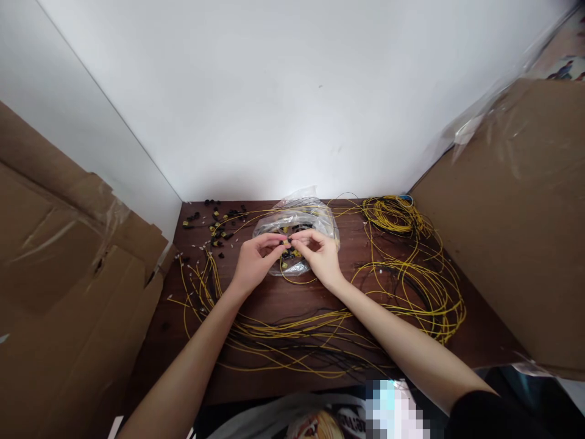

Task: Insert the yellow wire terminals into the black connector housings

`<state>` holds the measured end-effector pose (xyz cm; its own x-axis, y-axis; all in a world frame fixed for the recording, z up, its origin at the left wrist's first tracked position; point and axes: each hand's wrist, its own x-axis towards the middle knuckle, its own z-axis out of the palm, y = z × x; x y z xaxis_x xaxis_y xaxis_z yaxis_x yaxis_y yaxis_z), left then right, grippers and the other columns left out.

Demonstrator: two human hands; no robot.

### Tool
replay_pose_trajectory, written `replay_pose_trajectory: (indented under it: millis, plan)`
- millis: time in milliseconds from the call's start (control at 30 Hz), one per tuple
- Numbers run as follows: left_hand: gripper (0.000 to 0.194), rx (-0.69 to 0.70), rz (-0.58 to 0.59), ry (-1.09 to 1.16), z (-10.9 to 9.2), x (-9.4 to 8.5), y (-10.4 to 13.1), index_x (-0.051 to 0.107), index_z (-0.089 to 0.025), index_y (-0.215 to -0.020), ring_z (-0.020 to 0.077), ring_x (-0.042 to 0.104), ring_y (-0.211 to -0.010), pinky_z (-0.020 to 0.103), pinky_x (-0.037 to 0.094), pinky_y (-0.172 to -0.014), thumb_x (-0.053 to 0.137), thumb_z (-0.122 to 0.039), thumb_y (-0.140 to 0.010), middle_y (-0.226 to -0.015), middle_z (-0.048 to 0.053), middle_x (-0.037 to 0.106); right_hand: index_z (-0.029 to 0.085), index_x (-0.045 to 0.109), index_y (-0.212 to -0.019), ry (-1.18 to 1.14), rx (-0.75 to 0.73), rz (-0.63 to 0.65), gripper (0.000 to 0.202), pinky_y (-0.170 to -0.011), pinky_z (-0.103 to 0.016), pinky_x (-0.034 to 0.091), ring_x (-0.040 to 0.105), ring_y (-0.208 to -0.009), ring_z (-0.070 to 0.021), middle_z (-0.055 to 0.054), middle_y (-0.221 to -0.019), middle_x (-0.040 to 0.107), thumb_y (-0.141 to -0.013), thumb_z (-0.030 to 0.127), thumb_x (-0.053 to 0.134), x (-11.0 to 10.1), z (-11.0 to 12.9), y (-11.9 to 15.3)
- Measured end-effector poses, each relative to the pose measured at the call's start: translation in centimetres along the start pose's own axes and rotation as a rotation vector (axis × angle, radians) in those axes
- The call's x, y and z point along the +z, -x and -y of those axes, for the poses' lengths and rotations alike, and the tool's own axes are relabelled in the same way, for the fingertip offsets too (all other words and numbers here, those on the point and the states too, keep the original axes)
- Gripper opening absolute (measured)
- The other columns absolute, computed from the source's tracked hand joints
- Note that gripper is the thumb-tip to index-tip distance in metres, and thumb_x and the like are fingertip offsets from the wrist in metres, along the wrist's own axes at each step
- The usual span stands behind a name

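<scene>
My left hand [256,261] and my right hand [323,257] meet over the table's middle, fingertips pinched. Between them is a small black and yellow part [286,242], which looks like a connector; its exact kind is too small to make out. Just behind and below the fingers lies a clear plastic bag [299,213] with more black and yellow pieces [289,263] in it. A thin yellow cable [299,282] loops below the fingertips; whether it joins the held part is hard to see.
Loose black and yellow pieces [223,222] lie scattered at the back left. Long yellow and black cables [292,332] cross the front of the table, with coils [393,213] at the right. Cardboard [59,286] flanks the left side, and more cardboard [516,225] the right.
</scene>
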<state>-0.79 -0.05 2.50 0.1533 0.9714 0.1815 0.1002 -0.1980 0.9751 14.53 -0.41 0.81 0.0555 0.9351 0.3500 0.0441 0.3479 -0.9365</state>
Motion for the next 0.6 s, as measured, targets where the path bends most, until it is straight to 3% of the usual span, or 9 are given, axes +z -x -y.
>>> replay_pose_trajectory:
  millis: [200,600]
  plan:
    - [0.026,-0.029,0.018,0.023,0.07,0.17,-0.01,0.068,-0.012,-0.087,0.0165,0.064,-0.076,0.023,0.053,-0.062,0.072,-0.028,-0.067,-0.083,0.007,0.070,0.018,0.066,-0.081,-0.028,0.020,0.002,0.010,-0.067,-0.027,0.051,0.063,-0.069,-0.0142,-0.002,-0.076,0.068,-0.074,0.025,0.065,0.18,-0.19,0.07]
    - [0.024,-0.017,0.028,0.014,0.48,-0.15,-0.03,0.068,-0.012,-0.088,0.0141,0.061,-0.069,0.023,0.051,-0.059,0.069,-0.026,-0.069,-0.078,0.005,0.067,0.018,0.066,-0.080,0.078,-0.080,0.034,0.007,-0.064,-0.026,0.046,0.056,-0.066,-0.0121,-0.002,-0.077,0.063,-0.077,0.021,0.061,0.10,-0.47,0.08]
